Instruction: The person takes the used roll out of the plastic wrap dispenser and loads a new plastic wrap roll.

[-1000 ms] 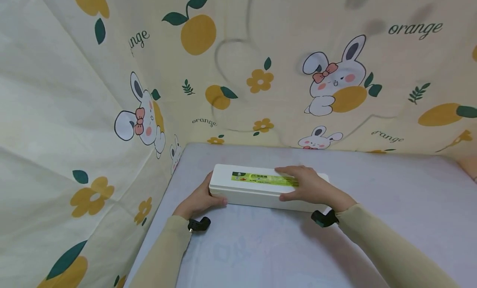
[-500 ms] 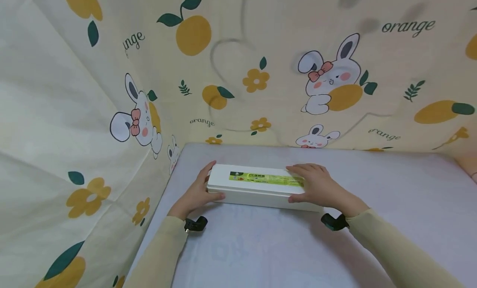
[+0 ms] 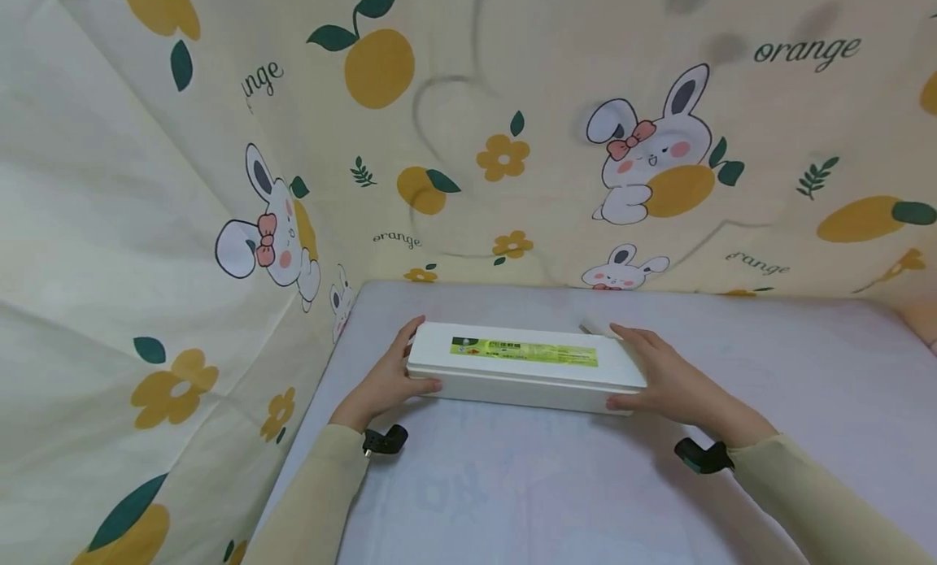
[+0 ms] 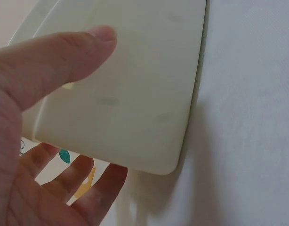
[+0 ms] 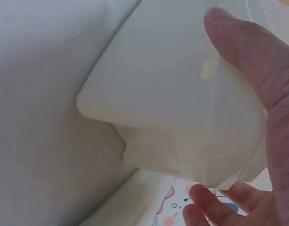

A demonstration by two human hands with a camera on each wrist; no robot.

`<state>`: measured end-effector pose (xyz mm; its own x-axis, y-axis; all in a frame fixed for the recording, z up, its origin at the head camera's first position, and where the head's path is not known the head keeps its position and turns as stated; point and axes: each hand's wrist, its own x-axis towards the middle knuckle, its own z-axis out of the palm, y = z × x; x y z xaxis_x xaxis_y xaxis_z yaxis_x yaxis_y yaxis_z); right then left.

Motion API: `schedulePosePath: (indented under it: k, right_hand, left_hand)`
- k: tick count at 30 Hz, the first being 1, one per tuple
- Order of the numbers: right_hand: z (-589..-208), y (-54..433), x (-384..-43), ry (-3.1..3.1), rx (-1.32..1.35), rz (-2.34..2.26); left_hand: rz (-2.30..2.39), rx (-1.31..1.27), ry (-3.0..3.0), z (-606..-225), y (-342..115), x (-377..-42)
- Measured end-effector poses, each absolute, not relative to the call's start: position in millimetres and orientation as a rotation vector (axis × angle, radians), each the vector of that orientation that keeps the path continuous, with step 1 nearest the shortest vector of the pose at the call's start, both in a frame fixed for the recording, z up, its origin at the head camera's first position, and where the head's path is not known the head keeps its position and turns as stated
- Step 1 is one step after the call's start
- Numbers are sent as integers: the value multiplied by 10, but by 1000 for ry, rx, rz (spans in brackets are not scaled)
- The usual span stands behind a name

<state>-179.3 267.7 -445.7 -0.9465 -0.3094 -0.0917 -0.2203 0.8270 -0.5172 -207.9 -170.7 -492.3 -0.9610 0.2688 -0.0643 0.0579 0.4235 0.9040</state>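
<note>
A long white cling film box [image 3: 505,386] with a yellow-green label [image 3: 523,352] on its lid lies on the table, seen in the head view. My left hand [image 3: 382,382] holds its left end, the thumb on the front face and the other fingers past the end. At the opposite end my right hand [image 3: 669,378] grips it, thumb low on the front and fingers reaching behind. The right wrist view shows that thumb across the white box [image 5: 158,70], with fingertips at the far edge. In the left wrist view, the rounded corner of the box [image 4: 149,117] shows between thumb and fingers.
A pale piece [image 3: 602,328] with a small dark edge sticks out behind the box's right end. The white-covered table [image 3: 476,484] meets a cloth [image 3: 454,142] printed with oranges and rabbits at the back and left. Each wrist wears a small black camera [image 3: 385,441].
My right hand has slid right along the box, from over the label to the right end, uncovering the whole label. My left fingers have moved up toward the back corner.
</note>
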Motion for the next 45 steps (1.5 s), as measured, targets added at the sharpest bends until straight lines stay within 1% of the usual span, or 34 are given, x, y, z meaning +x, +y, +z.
schedulePosePath:
  k: [3, 16, 25, 33, 45]
  right_hand:
    - [-4487, 2703, -1765, 2809, -361, -807]
    - [-4541, 2758, -1754, 2792, -325, -863]
    - [-4505, 2784, -1819, 2788, -416, -933]
    - [-4522, 2795, -1865, 2754, -368, -953]
    - [-4528, 2811, -1888, 2708, -379, -1019]
  left_hand:
    - [1549, 288, 2474, -4934, -1706, -2072]
    - [1540, 288, 2484, -4910, -1700, -2060]
    - [1572, 289, 2454, -4883, -1689, -2068]
    - [1564, 292, 2450, -4893, -1691, -2056]
    - [1547, 276, 2454, -4906, -1695, -2055]
